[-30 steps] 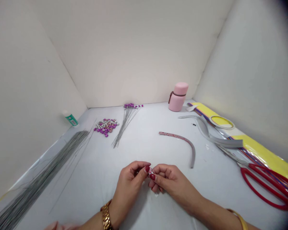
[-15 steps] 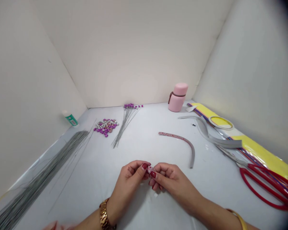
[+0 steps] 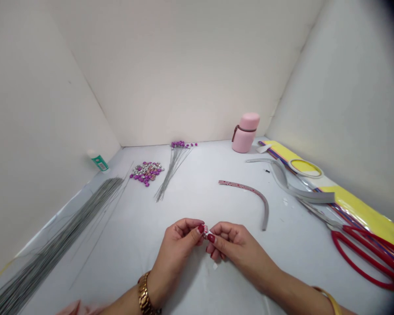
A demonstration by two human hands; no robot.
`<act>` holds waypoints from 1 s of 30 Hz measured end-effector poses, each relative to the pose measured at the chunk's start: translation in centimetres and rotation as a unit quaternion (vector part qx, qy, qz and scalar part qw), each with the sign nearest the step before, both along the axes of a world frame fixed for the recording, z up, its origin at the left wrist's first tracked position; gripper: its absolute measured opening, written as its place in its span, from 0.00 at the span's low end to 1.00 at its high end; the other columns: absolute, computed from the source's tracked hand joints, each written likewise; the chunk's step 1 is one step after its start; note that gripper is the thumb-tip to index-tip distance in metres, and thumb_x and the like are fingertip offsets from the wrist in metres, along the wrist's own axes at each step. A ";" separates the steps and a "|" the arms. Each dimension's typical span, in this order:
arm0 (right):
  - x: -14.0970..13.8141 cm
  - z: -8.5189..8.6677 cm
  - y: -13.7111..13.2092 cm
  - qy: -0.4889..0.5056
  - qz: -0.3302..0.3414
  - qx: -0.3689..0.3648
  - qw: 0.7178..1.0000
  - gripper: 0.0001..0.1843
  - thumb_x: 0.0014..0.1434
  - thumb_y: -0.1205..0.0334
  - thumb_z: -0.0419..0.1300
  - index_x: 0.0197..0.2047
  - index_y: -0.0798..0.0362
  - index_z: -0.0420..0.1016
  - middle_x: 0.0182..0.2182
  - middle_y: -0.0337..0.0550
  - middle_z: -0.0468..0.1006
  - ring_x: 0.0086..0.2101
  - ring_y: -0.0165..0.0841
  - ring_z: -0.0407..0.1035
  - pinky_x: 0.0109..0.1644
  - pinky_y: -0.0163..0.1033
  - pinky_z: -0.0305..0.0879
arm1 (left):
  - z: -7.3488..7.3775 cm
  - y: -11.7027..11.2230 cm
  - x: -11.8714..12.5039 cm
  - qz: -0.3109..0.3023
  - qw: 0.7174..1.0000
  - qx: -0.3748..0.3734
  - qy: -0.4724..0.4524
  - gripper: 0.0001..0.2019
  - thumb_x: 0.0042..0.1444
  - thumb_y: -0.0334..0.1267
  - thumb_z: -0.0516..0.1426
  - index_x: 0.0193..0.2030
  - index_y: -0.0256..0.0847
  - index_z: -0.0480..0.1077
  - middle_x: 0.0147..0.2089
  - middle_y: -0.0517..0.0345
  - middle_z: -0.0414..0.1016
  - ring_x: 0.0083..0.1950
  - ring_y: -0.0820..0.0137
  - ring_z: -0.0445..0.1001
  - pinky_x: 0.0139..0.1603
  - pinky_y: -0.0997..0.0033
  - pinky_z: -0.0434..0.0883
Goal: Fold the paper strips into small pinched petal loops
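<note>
Pink-and-white, a small piece point(image 3: 206, 229) sits at six o'clock above the counter point(image 3: 197, 190), pinched by the fingers of the left hand point(image 3: 180, 243) and right hand point(image 3: 233, 243); a light, even grip near its edges should keep it uncrushed.

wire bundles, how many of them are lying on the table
2: a large bundle along the left side, and a smaller bundle to its right, with small purple pieces at its far end.
</note>
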State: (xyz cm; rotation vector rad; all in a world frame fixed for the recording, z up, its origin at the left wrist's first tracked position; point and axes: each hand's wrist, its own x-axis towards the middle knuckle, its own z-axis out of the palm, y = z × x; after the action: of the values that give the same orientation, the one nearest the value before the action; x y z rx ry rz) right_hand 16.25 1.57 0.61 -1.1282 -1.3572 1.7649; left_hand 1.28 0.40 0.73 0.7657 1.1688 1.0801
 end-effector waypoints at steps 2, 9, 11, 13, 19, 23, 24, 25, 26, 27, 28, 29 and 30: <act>0.0 -0.1 0.0 0.002 0.005 0.002 1.000 0.12 0.54 0.55 0.57 0.29 0.57 0.72 0.22 0.40 0.74 0.22 0.26 0.65 0.26 0.32 0.59 | -0.1 -0.1 0.1 0.004 1.000 0.003 0.002 0.05 0.47 0.34 0.60 0.31 0.35 0.72 0.25 0.59 0.72 0.27 0.74 0.67 0.31 0.75 0.63; 0.1 -0.3 -0.2 0.019 0.008 -0.008 1.000 0.14 0.51 0.52 0.59 0.27 0.57 0.71 0.21 0.40 0.75 0.22 0.27 0.65 0.27 0.32 0.59 | -0.3 -0.2 0.2 -0.001 0.997 0.040 0.060 0.05 0.48 0.35 0.59 0.31 0.35 0.71 0.26 0.58 0.73 0.28 0.74 0.68 0.31 0.75 0.64; 0.1 -0.2 -0.2 0.024 0.009 -0.019 1.000 0.15 0.52 0.52 0.59 0.28 0.57 0.72 0.21 0.41 0.75 0.22 0.26 0.65 0.26 0.32 0.58 | -0.2 -0.3 0.1 0.003 0.993 0.064 0.095 0.06 0.48 0.36 0.59 0.31 0.35 0.72 0.26 0.57 0.74 0.28 0.73 0.69 0.32 0.74 0.65; 0.0 0.1 -0.2 0.027 0.010 -0.024 0.999 0.15 0.53 0.52 0.58 0.28 0.57 0.72 0.22 0.41 0.75 0.21 0.26 0.65 0.25 0.31 0.56 | -0.2 -0.4 0.0 0.004 0.988 0.094 0.123 0.06 0.49 0.36 0.58 0.32 0.35 0.72 0.27 0.56 0.74 0.29 0.71 0.70 0.32 0.73 0.66; -0.1 0.9 -0.3 0.051 0.030 -0.027 0.998 0.07 0.54 0.61 0.56 0.31 0.56 0.72 0.23 0.41 0.75 0.24 0.28 0.66 0.28 0.32 0.58 | 0.1 -0.3 -0.2 -0.004 0.983 0.120 0.140 0.06 0.50 0.37 0.58 0.32 0.36 0.72 0.26 0.58 0.74 0.28 0.72 0.70 0.31 0.74 0.66; 0.0 0.3 -0.2 0.021 0.020 0.010 1.000 0.10 0.52 0.57 0.59 0.29 0.56 0.71 0.21 0.38 0.71 0.22 0.26 0.64 0.27 0.32 0.58 | 0.1 -0.4 0.0 -0.029 0.990 0.110 0.085 0.04 0.50 0.35 0.57 0.31 0.36 0.71 0.23 0.60 0.73 0.27 0.72 0.70 0.31 0.73 0.67; 0.1 0.2 -0.2 0.015 0.011 0.017 1.000 0.12 0.53 0.55 0.58 0.28 0.56 0.70 0.21 0.38 0.71 0.22 0.26 0.63 0.26 0.32 0.58 | 0.1 -0.4 0.0 -0.037 0.990 0.112 0.073 0.04 0.50 0.35 0.57 0.31 0.36 0.71 0.24 0.59 0.73 0.28 0.71 0.70 0.32 0.73 0.67; 0.1 0.1 -0.1 0.010 0.003 0.024 1.000 0.14 0.54 0.53 0.57 0.27 0.56 0.70 0.21 0.38 0.71 0.22 0.26 0.63 0.26 0.32 0.57 | 0.2 -0.5 0.1 -0.046 0.990 0.115 0.066 0.04 0.50 0.34 0.57 0.30 0.36 0.71 0.25 0.58 0.74 0.29 0.71 0.71 0.32 0.73 0.67; 0.1 0.0 -0.1 0.007 -0.002 0.027 1.000 0.15 0.54 0.52 0.57 0.27 0.56 0.69 0.21 0.39 0.72 0.22 0.27 0.64 0.26 0.32 0.57 | 0.2 -0.5 0.1 -0.054 0.990 0.119 0.061 0.04 0.51 0.34 0.57 0.31 0.36 0.71 0.25 0.58 0.74 0.29 0.71 0.71 0.33 0.73 0.67; 0.2 0.0 -0.1 0.007 -0.004 0.030 1.000 0.16 0.53 0.51 0.57 0.26 0.56 0.69 0.22 0.39 0.72 0.22 0.27 0.64 0.26 0.32 0.57 | 0.2 -0.6 0.1 -0.060 0.989 0.122 0.058 0.04 0.51 0.34 0.57 0.31 0.36 0.71 0.26 0.57 0.74 0.30 0.71 0.71 0.33 0.73 0.67; 0.2 0.0 -0.1 0.007 -0.002 0.032 0.999 0.16 0.53 0.50 0.57 0.26 0.56 0.69 0.22 0.39 0.72 0.22 0.27 0.64 0.26 0.32 0.58 | 0.3 -0.6 0.1 -0.064 0.989 0.124 0.056 0.04 0.51 0.34 0.57 0.31 0.36 0.71 0.26 0.57 0.74 0.30 0.71 0.70 0.33 0.73 0.67; 0.2 0.1 -0.1 0.007 -0.001 0.034 0.999 0.16 0.53 0.50 0.57 0.26 0.56 0.69 0.21 0.39 0.72 0.22 0.27 0.64 0.26 0.32 0.58 | 0.3 -0.6 0.1 -0.066 0.989 0.124 0.055 0.04 0.52 0.34 0.57 0.31 0.36 0.71 0.27 0.57 0.74 0.30 0.71 0.71 0.34 0.73 0.67; 0.2 0.1 -0.1 0.006 -0.001 0.038 0.999 0.16 0.53 0.50 0.57 0.26 0.56 0.69 0.21 0.38 0.72 0.22 0.27 0.64 0.26 0.32 0.58 | 0.4 -0.7 0.1 -0.065 0.989 0.122 0.052 0.04 0.51 0.34 0.57 0.31 0.36 0.71 0.27 0.57 0.74 0.30 0.71 0.71 0.34 0.73 0.67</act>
State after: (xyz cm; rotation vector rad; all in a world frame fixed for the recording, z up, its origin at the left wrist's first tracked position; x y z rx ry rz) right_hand 16.45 1.50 0.73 -1.0768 -1.4039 1.7007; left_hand 1.42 -0.25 1.09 1.0848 1.0689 1.0964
